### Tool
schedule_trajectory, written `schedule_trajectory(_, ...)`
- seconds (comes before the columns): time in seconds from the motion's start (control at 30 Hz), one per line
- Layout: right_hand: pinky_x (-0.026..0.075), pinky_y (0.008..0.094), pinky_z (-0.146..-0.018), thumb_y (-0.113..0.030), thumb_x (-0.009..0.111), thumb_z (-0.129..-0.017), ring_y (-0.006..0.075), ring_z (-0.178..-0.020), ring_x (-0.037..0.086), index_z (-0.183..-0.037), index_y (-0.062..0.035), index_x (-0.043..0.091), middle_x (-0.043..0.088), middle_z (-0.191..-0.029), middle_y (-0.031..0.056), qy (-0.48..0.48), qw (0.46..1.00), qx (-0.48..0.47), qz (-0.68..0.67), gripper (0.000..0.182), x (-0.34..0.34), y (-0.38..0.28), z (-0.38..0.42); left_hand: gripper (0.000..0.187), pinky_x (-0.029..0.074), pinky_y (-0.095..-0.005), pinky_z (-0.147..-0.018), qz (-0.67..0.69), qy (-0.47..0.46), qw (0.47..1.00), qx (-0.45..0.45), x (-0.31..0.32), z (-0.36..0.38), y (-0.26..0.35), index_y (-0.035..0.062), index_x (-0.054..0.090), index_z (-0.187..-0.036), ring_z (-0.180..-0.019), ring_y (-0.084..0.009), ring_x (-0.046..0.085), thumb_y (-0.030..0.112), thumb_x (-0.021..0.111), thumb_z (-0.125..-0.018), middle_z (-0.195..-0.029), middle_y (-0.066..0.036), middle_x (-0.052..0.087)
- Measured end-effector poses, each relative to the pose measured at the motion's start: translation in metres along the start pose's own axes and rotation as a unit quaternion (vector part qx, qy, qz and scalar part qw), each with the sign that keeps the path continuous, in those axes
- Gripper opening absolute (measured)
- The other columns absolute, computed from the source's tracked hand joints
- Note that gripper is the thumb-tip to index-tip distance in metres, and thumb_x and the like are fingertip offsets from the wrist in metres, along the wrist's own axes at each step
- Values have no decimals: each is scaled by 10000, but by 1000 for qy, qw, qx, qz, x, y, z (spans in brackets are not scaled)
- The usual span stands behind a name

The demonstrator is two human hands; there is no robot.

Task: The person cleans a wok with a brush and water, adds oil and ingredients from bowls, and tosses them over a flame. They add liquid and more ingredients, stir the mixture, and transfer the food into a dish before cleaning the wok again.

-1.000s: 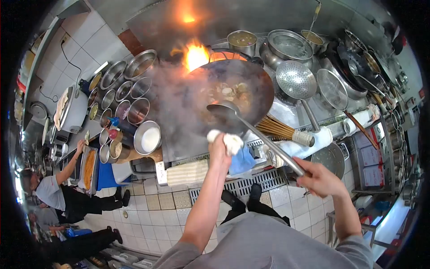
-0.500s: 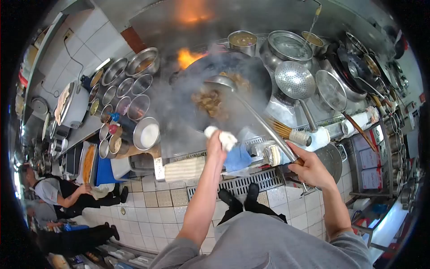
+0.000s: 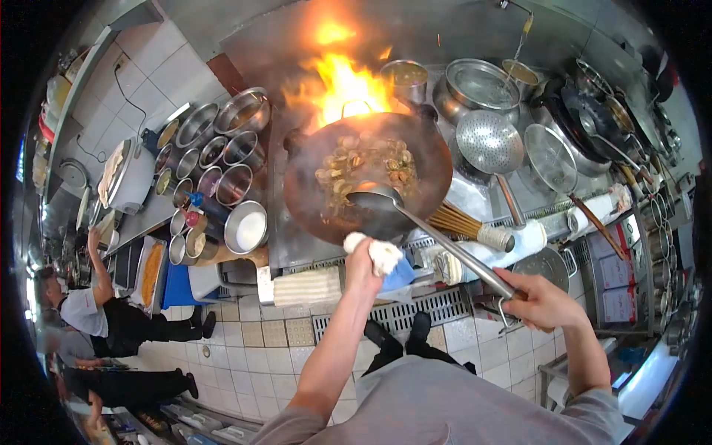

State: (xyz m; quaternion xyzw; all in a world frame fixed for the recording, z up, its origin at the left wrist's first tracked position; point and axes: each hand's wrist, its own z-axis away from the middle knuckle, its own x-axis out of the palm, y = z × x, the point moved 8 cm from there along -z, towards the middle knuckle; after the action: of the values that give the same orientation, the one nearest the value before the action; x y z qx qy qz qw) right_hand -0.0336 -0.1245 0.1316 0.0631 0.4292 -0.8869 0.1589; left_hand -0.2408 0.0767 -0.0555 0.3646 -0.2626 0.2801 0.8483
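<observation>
In front of me a large wok [image 3: 302,194] sits over the burner, with clams [image 3: 371,165] or similar shellfish spread inside. My left hand [image 3: 362,268] is closed round a bunched white cloth [image 3: 383,256] at the wok's near rim. Whether a wok handle lies under the cloth is hidden. My right hand [image 3: 540,298] grips the end of a long-handled ladle [image 3: 451,239]. The ladle's bowl rests in or just above the near part of the food. Tall flames [image 3: 348,87] rise behind the wok's far edge.
Metal bowls and cups [image 3: 234,184] crowd the left counter. A perforated skimmer [image 3: 489,141], a wire strainer [image 3: 550,157] and a bamboo brush [image 3: 475,228] lie to the right. A water pot [image 3: 482,83] stands behind. Co-workers [image 3: 96,311] stand at the far left.
The flames have grown much larger and the steam has thinned. The wok now tilts its inside toward me. The ladle has moved down and nearer, and my right hand has shifted right and down.
</observation>
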Motion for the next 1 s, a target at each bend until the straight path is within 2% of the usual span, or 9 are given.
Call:
schedule_trajectory(0.1,437,337,-529,-112,590,-802,186,-507,537,-1351,-38,366,538,-614,101,61,971,-145,179,598,-6,-1,-35,96,544,-378,-558,-14,-27,1000,-1,-3,-29,4,70,496,-849,-659,-230,617,145,444,-878,-736,-86,585)
schedule_trajectory(0.3,459,390,-628,-68,537,-779,379,-626,579,-1325,-22,388,572,-661,225,187,918,-211,279,568,-13,-15,-91,159,552,-382,-601,-74,20,996,36,-55,4,-31,22,508,-951,-712,-237,627,104,513,-815,-792,-95,589)
schedule_trajectory(0.47,467,395,-633,-49,545,-780,347,-618,597,-1342,-16,353,569,-657,219,155,937,-236,206,595,-18,-17,-60,168,550,-377,-614,-75,45,996,15,-85,31,-48,36,503,-911,-713,-240,625,58,549,-751,-803,-110,577)
schedule_trajectory(0.6,451,299,-501,-54,574,-795,148,-508,548,-1369,-39,343,579,-656,88,25,990,-103,97,619,-22,-11,-7,53,538,-352,-565,-59,-28,998,-16,-35,15,-17,62,517,-829,-715,-229,629,112,502,-818,-784,-98,611)
schedule_trajectory(0.67,387,204,-399,-72,573,-817,48,-442,474,-1380,-72,349,580,-666,-2,-47,998,-37,25,607,-23,-1,9,67,537,-360,-559,-32,47,998,-7,-15,50,-11,67,510,-865,-713,-229,628,121,471,-851,-789,-95,604)
schedule_trajectory(0.77,412,234,-447,-83,579,-816,70,-474,493,-1373,-53,353,570,-641,26,-68,997,17,44,602,-23,7,8,99,539,-372,-562,-29,9,1000,-3,-10,37,-9,69,500,-902,-713,-234,627,156,456,-887,-791,-95,599)
schedule_trajectory(0.87,439,285,-516,-82,588,-802,128,-508,524,-1356,-24,360,550,-612,86,-11,980,-81,181,602,-17,-10,-28,124,545,-380,-599,-29,-17,999,-2,-16,-15,-4,50,514,-921,-720,-241,630,157,464,-885,-823,-110,617)
schedule_trajectory(0.97,461,357,-629,-41,579,-770,315,-618,587,-1317,25,382,578,-711,225,82,955,-156,237,585,-8,-29,-58,158,549,-401,-655,-76,4,996,46,-45,-10,-21,34,515,-964,-736,-241,629,153,508,-860,-814,-113,597)
schedule_trajectory(1.0,461,357,-629,-41,579,-770,315,-618,587,-1317,25,382,578,-711,225,88,954,-157,238,585,-3,-34,-60,148,548,-404,-648,-91,14,994,63,-48,14,-25,39,508,-957,-744,-227,622,131,521,-841,-825,-92,574)
